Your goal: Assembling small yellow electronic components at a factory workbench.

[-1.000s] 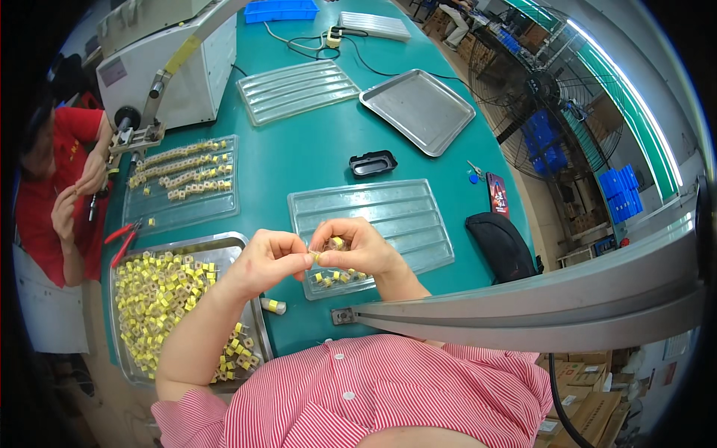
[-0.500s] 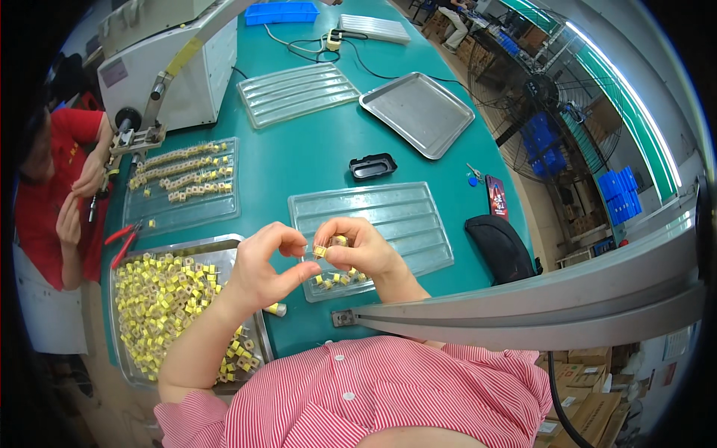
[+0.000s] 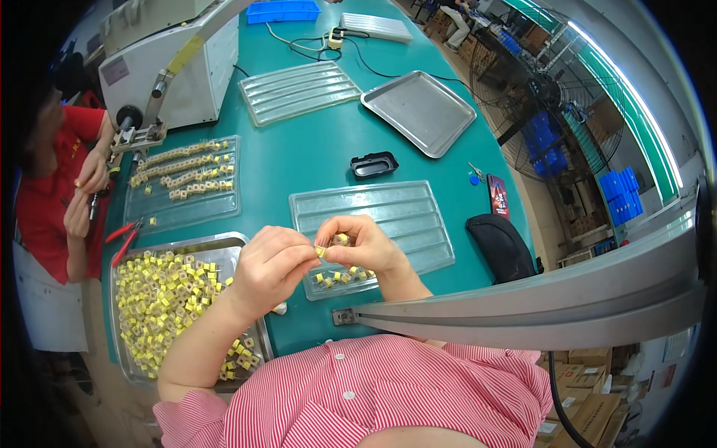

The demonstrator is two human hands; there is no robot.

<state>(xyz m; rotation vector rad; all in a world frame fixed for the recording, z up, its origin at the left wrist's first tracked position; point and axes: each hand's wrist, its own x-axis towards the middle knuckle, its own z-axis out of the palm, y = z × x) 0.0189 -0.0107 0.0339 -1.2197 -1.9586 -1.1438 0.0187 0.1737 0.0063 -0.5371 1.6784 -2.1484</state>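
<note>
Between thumb and fingers my right hand (image 3: 373, 250) pinches a small yellow-taped coil (image 3: 320, 252) with thin wire leads. A second yellow coil (image 3: 341, 240) is tucked in the same hand's curled fingers. My left hand (image 3: 270, 265) is closed, its fingertips meeting at the pinched coil's leads; whatever lies in them is hidden. Under my hands is a clear ribbed plastic tray (image 3: 396, 216), with several yellow coils (image 3: 340, 277) in its near row. A metal tray (image 3: 263, 336) heaped with loose yellow coils (image 3: 164, 306) stands left of my left forearm.
Red-handled pliers (image 3: 123, 243) lie behind the heaped tray. Another ribbed tray (image 3: 224, 210) bears rows of coils near a co-worker's hands (image 3: 86, 194). A black dish (image 3: 373, 165), bare metal tray (image 3: 422, 112), black case (image 3: 499, 250) and metal arm (image 3: 523, 313) surround my workspace.
My left hand's fingers have closed and moved right, up to the coil's leads. My right hand stays nearly in place with its coils. The co-worker's head and hands have shifted slightly.
</note>
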